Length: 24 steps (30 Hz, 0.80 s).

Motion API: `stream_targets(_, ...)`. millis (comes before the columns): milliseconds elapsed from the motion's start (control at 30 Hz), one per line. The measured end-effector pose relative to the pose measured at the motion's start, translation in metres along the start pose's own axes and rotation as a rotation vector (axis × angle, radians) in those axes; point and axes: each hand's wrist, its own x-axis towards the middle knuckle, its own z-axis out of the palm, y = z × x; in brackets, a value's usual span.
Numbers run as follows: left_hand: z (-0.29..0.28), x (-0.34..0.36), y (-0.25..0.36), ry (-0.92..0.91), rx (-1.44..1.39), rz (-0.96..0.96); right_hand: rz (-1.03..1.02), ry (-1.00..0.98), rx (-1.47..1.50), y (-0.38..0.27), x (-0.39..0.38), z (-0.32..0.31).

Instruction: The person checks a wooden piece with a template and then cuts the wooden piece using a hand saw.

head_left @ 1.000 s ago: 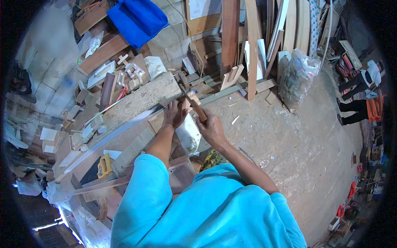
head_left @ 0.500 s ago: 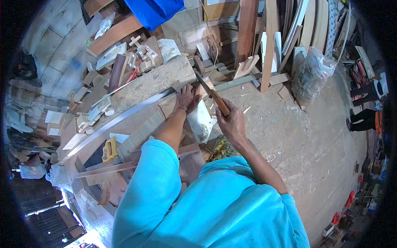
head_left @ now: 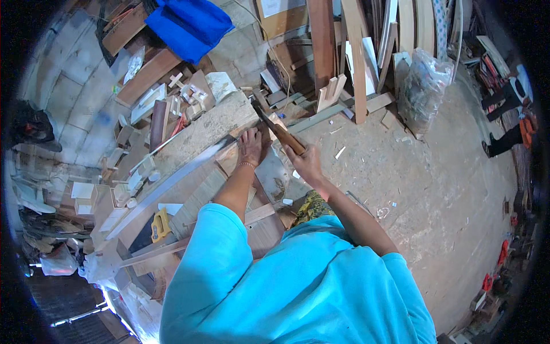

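My right hand [head_left: 306, 163] is closed round the brown wooden handle of a tool with a narrow dark blade [head_left: 269, 120]. The blade points up and left, over the pale end of a wooden block [head_left: 277, 121]. My left hand [head_left: 250, 148] grips this block from its left side, fingers forward, partly hiding it. Both lie at the right end of a thick, worn beam [head_left: 206, 123]. Along the beam's near side runs a long pale metal-like strip [head_left: 172, 176]. A saw with a yellow handle [head_left: 161, 225] lies among boards left of my left forearm.
Small wooden pieces [head_left: 189, 94] crowd the far left of the bench. Upright planks [head_left: 358, 69] lean at the back, beside a clear plastic bag [head_left: 424, 92]. Offcuts [head_left: 340, 152] litter the concrete floor [head_left: 435, 200]. Another person [head_left: 507, 137] stands at the far right.
The view has shifted, so the surroundings appear displaced. My right hand still holds the tool, its blade close to the block. My left hand keeps its place on the wood.
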Motion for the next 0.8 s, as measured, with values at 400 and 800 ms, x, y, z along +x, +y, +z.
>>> stream_targets(400,0.006,-0.004,-0.026,0.046,0.064,0.039,-0.141,0.023,-0.013,-0.003,-0.009,0.020)
stream_targets(800,-0.010,-0.002,-0.013,-0.001,-0.253,0.143,-0.086,-0.119,-0.261,-0.052,0.039,-0.008)
